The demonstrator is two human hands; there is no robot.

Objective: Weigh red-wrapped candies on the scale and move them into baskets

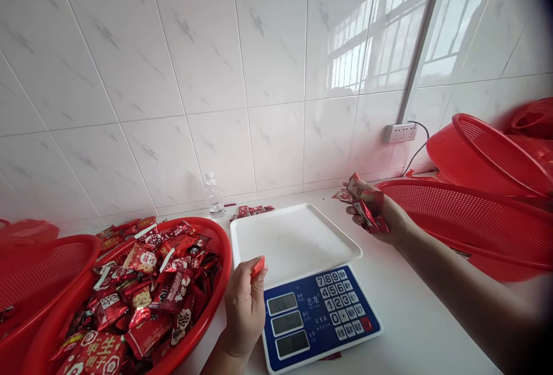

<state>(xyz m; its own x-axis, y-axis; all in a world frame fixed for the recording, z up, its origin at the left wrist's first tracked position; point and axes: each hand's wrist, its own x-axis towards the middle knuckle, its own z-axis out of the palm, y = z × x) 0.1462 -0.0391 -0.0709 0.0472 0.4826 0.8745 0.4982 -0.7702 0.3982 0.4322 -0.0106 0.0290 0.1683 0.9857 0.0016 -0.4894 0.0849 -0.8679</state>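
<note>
My right hand (375, 213), palm up, cups several small red snack packets (366, 208) to the right of the scale's tray. My left hand (247, 306) is closed round a small red packet (258, 266), of which only one end shows. It hovers at the front left corner of the white weighing tray (289, 242), which holds no packets. Below the tray is the blue panel of the digital scale (319, 314), with its number keys and three displays. Left of my left hand, a red plastic basket (222, 248) is heaped with wrapped snack packets (142, 283).
A clear plastic bottle (213, 195) stands by the tiled wall, near a few packets (250, 211) behind the tray. Red baskets (453, 213) crowd the right side, one tilted on top (484, 156). Another red basket (47, 271) is at far left. A power socket (401, 132) is on the wall.
</note>
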